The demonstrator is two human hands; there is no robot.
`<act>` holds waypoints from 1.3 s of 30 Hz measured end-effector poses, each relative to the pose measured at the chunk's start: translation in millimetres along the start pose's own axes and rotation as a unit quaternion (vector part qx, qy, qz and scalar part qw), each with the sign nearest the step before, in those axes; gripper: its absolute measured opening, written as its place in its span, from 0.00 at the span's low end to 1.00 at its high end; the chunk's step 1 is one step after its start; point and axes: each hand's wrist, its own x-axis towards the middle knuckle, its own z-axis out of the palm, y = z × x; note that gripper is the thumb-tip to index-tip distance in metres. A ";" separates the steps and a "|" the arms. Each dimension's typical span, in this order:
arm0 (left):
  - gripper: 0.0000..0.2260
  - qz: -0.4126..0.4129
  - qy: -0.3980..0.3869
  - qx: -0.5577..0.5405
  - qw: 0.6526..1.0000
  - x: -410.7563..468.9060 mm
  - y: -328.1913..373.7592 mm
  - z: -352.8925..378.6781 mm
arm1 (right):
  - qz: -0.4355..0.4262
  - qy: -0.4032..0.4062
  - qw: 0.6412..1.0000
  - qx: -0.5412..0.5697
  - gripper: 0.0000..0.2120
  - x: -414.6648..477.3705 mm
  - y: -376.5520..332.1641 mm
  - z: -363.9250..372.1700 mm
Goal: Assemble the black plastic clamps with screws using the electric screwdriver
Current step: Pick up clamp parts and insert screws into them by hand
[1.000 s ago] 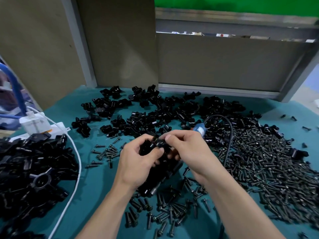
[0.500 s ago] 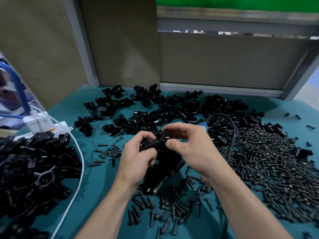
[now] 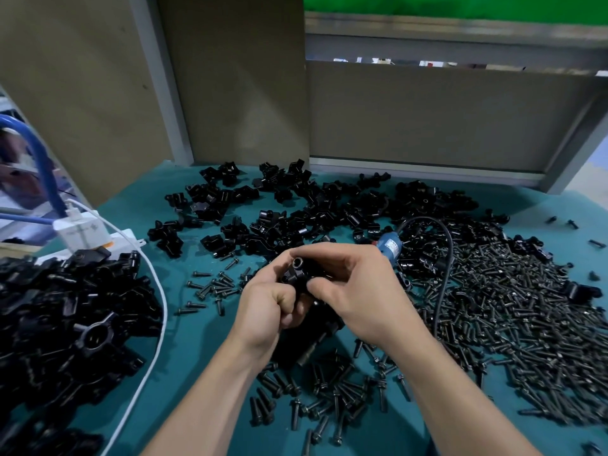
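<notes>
Clamp (image 3: pixel 296 272), pinched in curled fingers of left hand (image 3: pixel 266 306) and right hand (image 3: pixel 357 291): parts being aligned; next probably needs one of the screws (image 3: pixel 493 307) seated, then electric screwdriver (image 3: pixel 314 339) lifted off bench (image 3: pixel 197 343).

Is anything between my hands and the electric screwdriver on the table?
Nothing visible covers the electric screwdriver, which lies just beneath the hands. But the left hand and right hand both grip a black clamp, so one must release first.
</notes>
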 end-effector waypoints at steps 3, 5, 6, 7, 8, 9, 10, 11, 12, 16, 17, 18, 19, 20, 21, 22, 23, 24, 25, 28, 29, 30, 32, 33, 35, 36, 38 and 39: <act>0.31 -0.016 -0.010 -0.003 1.000 -0.5 0.0 -1.4 | -0.001 -0.002 1.000 -0.020 0.23 -0.3 -0.8 -2.1; 0.31 -0.032 -0.026 0.000 0.999 -1.3 0.1 -0.9 | 0.003 0.002 1.000 -0.023 0.23 -0.6 -0.3 -3.7; 0.32 -0.039 -0.034 0.004 0.999 -1.9 0.2 -0.8 | 0.007 0.002 1.000 -0.025 0.23 -0.8 0.3 -4.0; 0.32 -0.042 -0.040 0.010 0.998 -2.9 -0.2 -1.3 | 0.010 0.004 0.999 -0.030 0.23 -1.2 1.0 -3.7; 0.33 -0.042 -0.041 0.021 0.998 -3.4 -0.9 -1.7 | 0.013 0.010 0.999 -0.037 0.24 -1.6 1.9 -2.9; 0.34 -0.041 -0.034 0.034 0.998 -3.4 -2.0 -1.7 | 0.014 0.019 0.999 -0.044 0.25 -2.1 3.0 -2.1; 0.36 -0.043 -0.018 0.049 0.998 -2.4 -2.6 -0.7 | 0.014 0.028 0.998 -0.051 0.25 -2.3 3.9 -0.9; 0.37 -0.046 0.002 0.066 0.997 -1.0 -2.9 1.0 | 0.014 0.037 0.998 -0.056 0.26 -2.9 4.6 -0.3; 0.37 -0.044 0.020 0.081 0.996 -0.3 -3.7 2.4 | 0.013 0.045 0.997 -0.058 0.26 -3.3 5.6 -0.1; 0.27 -0.005 0.059 0.145 0.988 -0.5 0.3 4.9 | 0.032 0.086 0.993 -0.080 0.26 -2.4 11.0 -5.5; 0.22 0.002 0.046 0.141 0.989 -0.2 1.8 4.5 | 0.041 0.091 0.991 -0.089 0.27 -1.9 12.4 -6.6; 0.18 0.005 0.033 0.126 0.991 0.3 3.3 4.8 | 0.047 0.092 0.990 -0.097 0.29 -1.4 13.5 -7.1; 0.14 0.006 0.029 0.110 0.994 0.7 4.4 5.7 | 0.047 0.091 0.989 -0.103 0.29 -1.3 13.6 -6.8; 0.13 0.008 0.034 0.096 0.995 0.8 5.3 6.6 | 0.044 0.087 0.989 -0.109 0.30 -1.3 12.9 -5.5; 0.12 0.010 0.043 0.084 0.995 0.6 5.8 7.7 | 0.039 0.081 0.989 -0.118 0.30 -1.8 12.0 -4.2; 0.11 0.010 0.052 0.073 0.996 0.3 6.3 8.7 | 0.033 0.076 0.988 -0.129 0.30 -2.0 11.3 -3.2; 0.11 0.006 0.056 0.065 0.996 -0.1 6.7 9.2 | 0.029 0.070 0.987 -0.140 0.31 -1.8 10.7 -2.7; 0.11 0.001 0.056 0.062 0.996 -0.3 6.7 9.0 | 0.028 0.062 0.987 -0.147 0.32 -1.6 10.2 -2.7; 0.10 -0.003 0.053 0.064 0.996 -0.3 6.4 8.4 | 0.032 0.052 0.987 -0.150 0.35 -1.5 9.2 -3.0; 0.11 -0.011 0.045 0.075 0.996 0.9 3.2 6.5 | 0.040 0.025 0.984 -0.171 0.43 -2.1 4.4 -3.4; 0.11 -0.013 0.043 0.076 0.996 1.7 2.1 6.8 | 0.036 0.018 0.981 -0.188 0.45 -2.8 2.5 -2.7; 0.11 -0.014 0.041 0.076 0.996 2.2 1.5 7.1 | 0.031 0.013 0.978 -0.204 0.47 -3.9 0.2 -1.5; 0.15 -0.015 0.038 0.074 0.996 2.9 1.5 5.8 | 0.025 0.007 0.976 -0.218 0.48 -5.8 -4.2 0.6; 0.17 -0.017 0.034 0.068 0.997 3.3 1.8 4.3 | 0.027 0.004 0.977 -0.210 0.49 -6.0 -4.9 0.9; 0.19 -0.024 0.028 0.048 0.998 4.1 1.8 1.9 | 0.041 -0.005 0.985 -0.167 0.49 -5.9 -6.2 -1.3; 0.21 -0.028 0.038 0.036 0.998 4.6 1.7 1.3 | 0.049 -0.012 0.987 -0.150 0.47 -4.9 -7.3 -5.6; 0.24 -0.034 0.083 0.006 0.996 5.1 2.9 1.6 | 0.069 -0.016 0.983 -0.167 0.38 -0.3 -8.0 -22.3; 0.24 -0.036 0.104 -0.009 0.994 5.5 3.4 1.1 | 0.085 -0.006 0.976 -0.201 0.29 2.6 -7.6 -33.8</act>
